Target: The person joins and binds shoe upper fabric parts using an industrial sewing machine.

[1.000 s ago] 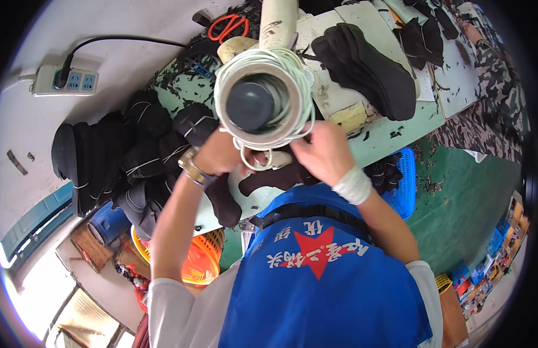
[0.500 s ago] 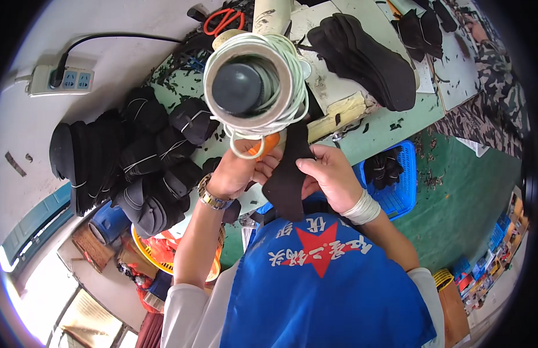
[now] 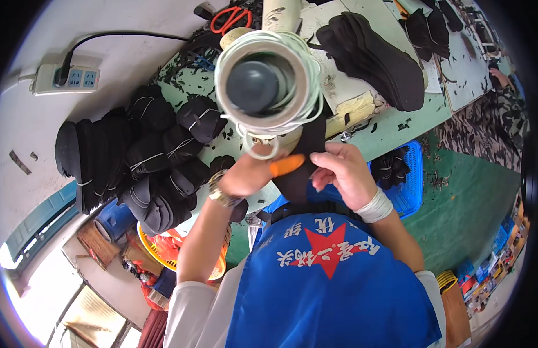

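A black, insole-shaped piece (image 3: 298,182) hangs over the table's front edge in front of my apron, its upper end partly hidden under a white-cord spool. My right hand (image 3: 353,177) has its thumb on the piece's right edge and the other fingers curled beside it. To the left, my left hand (image 3: 246,176) is smeared by motion. A narrow orange thing (image 3: 286,166) sticks out from it across the black piece; whether it is a finger cover or a handle I cannot tell. The large spool (image 3: 221,87), with loose cord loops, stands above my left hand.
Tied black bundles (image 3: 156,153) crowd the table's left side. Several loose black insole-shaped pieces (image 3: 376,66) lie at the back right. A blue basket (image 3: 419,180) with black pieces stands at right, a yellow basket (image 3: 148,246) at lower left. A person's camouflage sleeve (image 3: 507,110) shows far right.
My left hand has moved lower, away from the cord loop, and the orange thing now lies across the black piece. The whole view has shifted slightly.
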Tool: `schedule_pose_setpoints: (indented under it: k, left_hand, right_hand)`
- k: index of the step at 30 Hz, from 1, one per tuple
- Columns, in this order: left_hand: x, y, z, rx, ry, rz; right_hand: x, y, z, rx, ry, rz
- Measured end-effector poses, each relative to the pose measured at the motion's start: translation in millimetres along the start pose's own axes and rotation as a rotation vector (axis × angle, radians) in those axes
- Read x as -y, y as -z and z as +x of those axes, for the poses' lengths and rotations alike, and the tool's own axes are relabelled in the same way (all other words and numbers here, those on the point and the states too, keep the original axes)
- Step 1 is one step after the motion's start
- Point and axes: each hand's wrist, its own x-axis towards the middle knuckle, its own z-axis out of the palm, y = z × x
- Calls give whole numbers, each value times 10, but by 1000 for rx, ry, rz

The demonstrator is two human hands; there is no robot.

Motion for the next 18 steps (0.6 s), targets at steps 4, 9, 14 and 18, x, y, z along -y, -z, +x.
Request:
schedule_pose_setpoints:
  k: [4, 9, 14, 18]
  left_hand:
    - [553, 441, -211, 14, -341, -240]
    - [105, 843, -167, -126, -639, 122]
    - [97, 155, 213, -603, -738, 480]
    - [90, -118, -13, -320, -428, -54]
  right_hand:
    - [-113, -253, 63, 192, -234, 238]
    - [-215, -489, 289, 228, -149, 566]
    - [-302, -246, 333, -196, 250, 6]
    - [179, -37, 39, -545, 755, -458]
